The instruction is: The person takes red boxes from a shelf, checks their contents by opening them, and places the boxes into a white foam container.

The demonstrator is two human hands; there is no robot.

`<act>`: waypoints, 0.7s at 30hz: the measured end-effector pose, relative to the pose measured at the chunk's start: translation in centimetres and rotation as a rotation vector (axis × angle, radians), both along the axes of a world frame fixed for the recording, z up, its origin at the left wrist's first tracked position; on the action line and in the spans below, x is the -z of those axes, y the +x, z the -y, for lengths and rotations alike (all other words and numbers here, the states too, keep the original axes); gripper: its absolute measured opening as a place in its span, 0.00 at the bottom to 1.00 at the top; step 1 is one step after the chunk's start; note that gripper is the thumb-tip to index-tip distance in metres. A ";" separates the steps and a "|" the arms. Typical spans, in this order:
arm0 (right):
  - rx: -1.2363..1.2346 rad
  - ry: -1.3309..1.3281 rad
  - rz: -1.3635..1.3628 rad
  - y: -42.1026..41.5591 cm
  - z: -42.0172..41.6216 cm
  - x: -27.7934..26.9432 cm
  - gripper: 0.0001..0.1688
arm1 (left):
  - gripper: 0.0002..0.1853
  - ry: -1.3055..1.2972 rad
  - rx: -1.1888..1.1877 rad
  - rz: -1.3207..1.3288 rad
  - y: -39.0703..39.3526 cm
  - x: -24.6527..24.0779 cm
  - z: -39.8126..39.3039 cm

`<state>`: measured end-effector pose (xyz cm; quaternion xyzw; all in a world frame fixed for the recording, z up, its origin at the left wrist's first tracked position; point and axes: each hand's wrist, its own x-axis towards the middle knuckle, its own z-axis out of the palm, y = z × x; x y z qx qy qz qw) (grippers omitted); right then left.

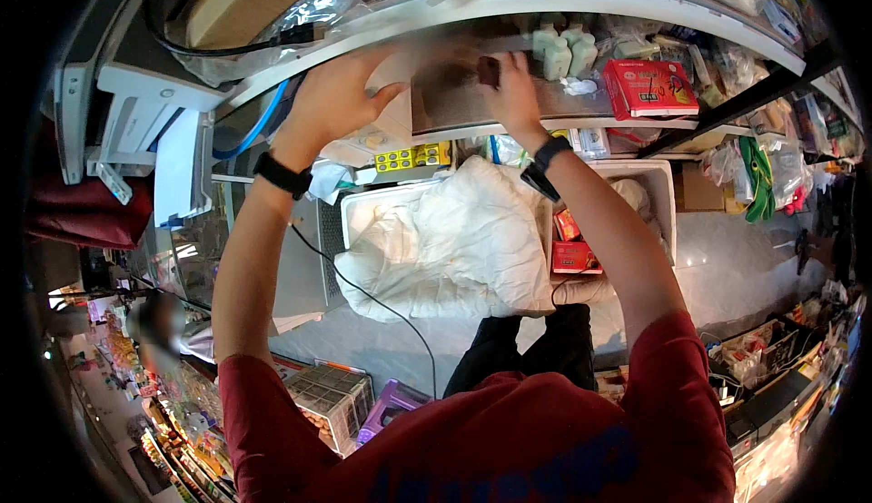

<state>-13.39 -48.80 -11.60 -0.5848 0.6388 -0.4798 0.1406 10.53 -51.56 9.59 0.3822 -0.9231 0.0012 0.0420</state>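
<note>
My left hand (344, 98) reaches over the left part of a shelf, its thumb spread from the fingers; the fingertips are blurred, and whether it touches the pale box (392, 111) beneath it I cannot tell. My right hand (511, 91) is over the brown shelf board (446, 101), its fingers closed around a small dark brown object (488, 72) whose kind is unclear. Just right of that hand stand several white plastic bottles (557, 59), with a crumpled white scrap (578, 86) in front of them. A red printed box (650, 87) lies farther right on the shelf.
Below the shelf, a white quilted cloth (470, 237) spills from a white foam box (354, 210); red boxes (574, 256) lie in another bin. A black cable (381, 305) hangs across the floor. A white printer-like machine (146, 108) is at left, and a person (158, 329) at lower left.
</note>
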 end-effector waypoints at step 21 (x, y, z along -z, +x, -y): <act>0.008 0.391 -0.599 1.9 17.1 7.4 0.26 | 0.25 0.166 0.030 -0.177 0.0 -1.7 -0.6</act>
